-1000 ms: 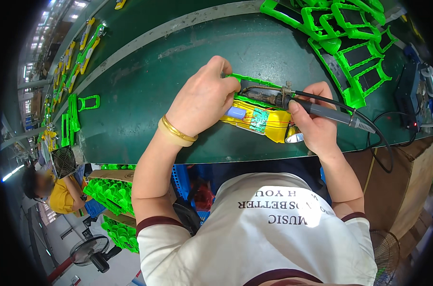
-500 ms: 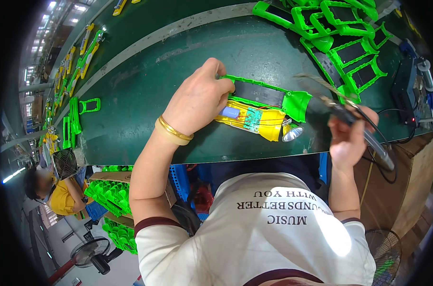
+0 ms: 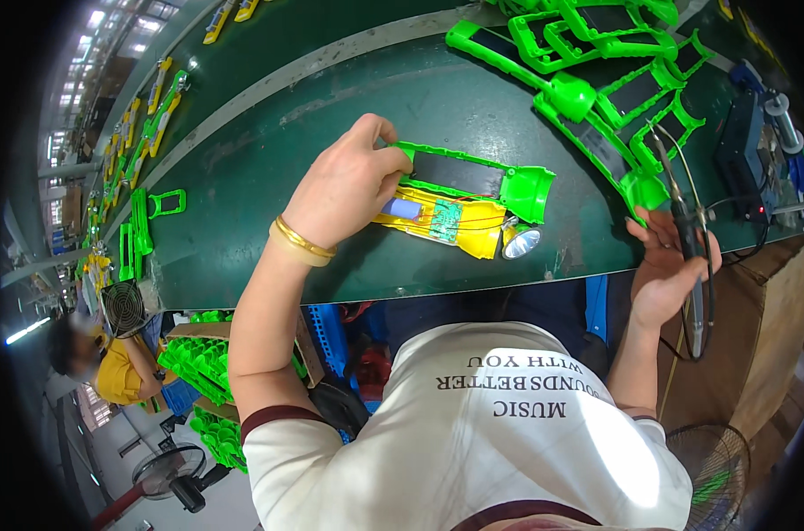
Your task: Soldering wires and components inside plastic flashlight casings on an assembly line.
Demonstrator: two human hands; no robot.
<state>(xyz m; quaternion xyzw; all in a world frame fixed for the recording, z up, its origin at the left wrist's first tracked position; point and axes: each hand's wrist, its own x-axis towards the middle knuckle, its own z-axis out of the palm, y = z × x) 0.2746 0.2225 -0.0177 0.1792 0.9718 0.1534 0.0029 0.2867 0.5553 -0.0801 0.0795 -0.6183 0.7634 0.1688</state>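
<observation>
My left hand pinches the near-left end of a green lamp housing half with a dark panel in it. Just below that, against it, lies a yellow housing half bearing a green circuit board, a blue-violet cylinder, thin red wires and a round silver reflector lamp at its right end. In my right hand is a soldering iron with a cable, its tip pointing up and away. Some right-hand fingers reach out beside the end of a green housing half.
Green housing halves pile up at the far right. A dark soldering station with a solder spool stands on the right. Yellow and green parts line the left; a co-worker in yellow sits beyond stacked green parts.
My right hand has moved right and slightly down with the soldering iron, away from the yellow half. The left hand and both housing halves have shifted a little left in view.
</observation>
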